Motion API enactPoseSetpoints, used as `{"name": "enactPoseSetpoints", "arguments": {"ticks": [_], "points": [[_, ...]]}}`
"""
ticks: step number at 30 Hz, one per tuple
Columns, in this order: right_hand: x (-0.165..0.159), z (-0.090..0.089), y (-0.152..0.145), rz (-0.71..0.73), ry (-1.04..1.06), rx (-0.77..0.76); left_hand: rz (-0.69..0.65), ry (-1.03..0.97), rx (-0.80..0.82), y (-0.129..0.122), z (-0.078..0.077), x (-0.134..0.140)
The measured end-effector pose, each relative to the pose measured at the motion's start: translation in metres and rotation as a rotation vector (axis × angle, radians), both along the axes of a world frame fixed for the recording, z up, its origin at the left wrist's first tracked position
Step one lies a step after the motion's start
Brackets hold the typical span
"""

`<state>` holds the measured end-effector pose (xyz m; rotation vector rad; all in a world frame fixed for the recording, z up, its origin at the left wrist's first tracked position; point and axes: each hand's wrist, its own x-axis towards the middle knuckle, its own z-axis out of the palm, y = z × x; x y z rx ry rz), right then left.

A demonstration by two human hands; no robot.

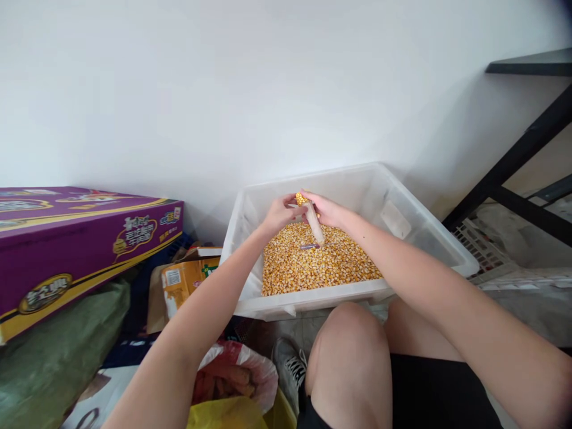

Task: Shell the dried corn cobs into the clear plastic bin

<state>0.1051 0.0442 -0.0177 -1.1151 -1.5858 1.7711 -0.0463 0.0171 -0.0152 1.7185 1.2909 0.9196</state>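
A corn cob (315,227) slants above the kernels, its near part pale and stripped bare, with yellow kernels still on its far end. My right hand (326,210) is closed round the cob from the right. From the left, my left hand (282,213) has its fingers closed against the kernelled part; the exact fingertip contact is partly hidden. Below both hands, loose yellow corn kernels (322,268) cover the bottom of a translucent white plastic bin (415,220). A small dark, flat object (309,246) lies on the kernels under the cob, its kind unclear.
To the left stands a purple carton (89,238) above a green plastic bag (67,351). An orange package (185,280) sits beside the bin. Near my shoe (288,366) is an open bag (263,369). Black metal framing (504,161) and a white basket (482,247) are at right.
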Motion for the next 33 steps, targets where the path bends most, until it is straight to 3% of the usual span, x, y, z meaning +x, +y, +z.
{"name": "enactPoseSetpoints", "arguments": {"ticks": [4, 7, 9, 16, 22, 29, 31, 33], "points": [[-0.004, 0.000, 0.001, -0.090, 0.113, -0.012, 0.131, -0.091, -0.126, -0.008, -0.003, 0.017], [-0.003, -0.003, 0.003, -0.167, 0.108, -0.021, 0.112, -0.175, -0.277, -0.012, -0.007, 0.027], [-0.001, -0.005, 0.004, -0.194, 0.154, -0.035, 0.080, -0.170, -0.283, -0.011, -0.009, 0.027], [0.012, -0.002, 0.007, -0.133, 0.201, -0.134, 0.130, 0.329, -0.033, -0.001, -0.002, 0.004], [0.005, -0.001, 0.000, -0.176, 0.100, -0.201, 0.249, 0.848, 0.218, -0.020, 0.017, 0.011], [-0.002, 0.001, 0.003, -0.311, 0.087, -0.262, 0.269, 1.085, 0.296, -0.033, 0.026, 0.026], [-0.003, -0.002, 0.005, -0.332, 0.019, -0.249, 0.221, 1.140, 0.329, -0.034, 0.026, 0.030], [-0.003, -0.007, 0.006, -0.251, -0.111, -0.196, 0.138, 1.164, 0.331, -0.035, 0.026, 0.033]]}}
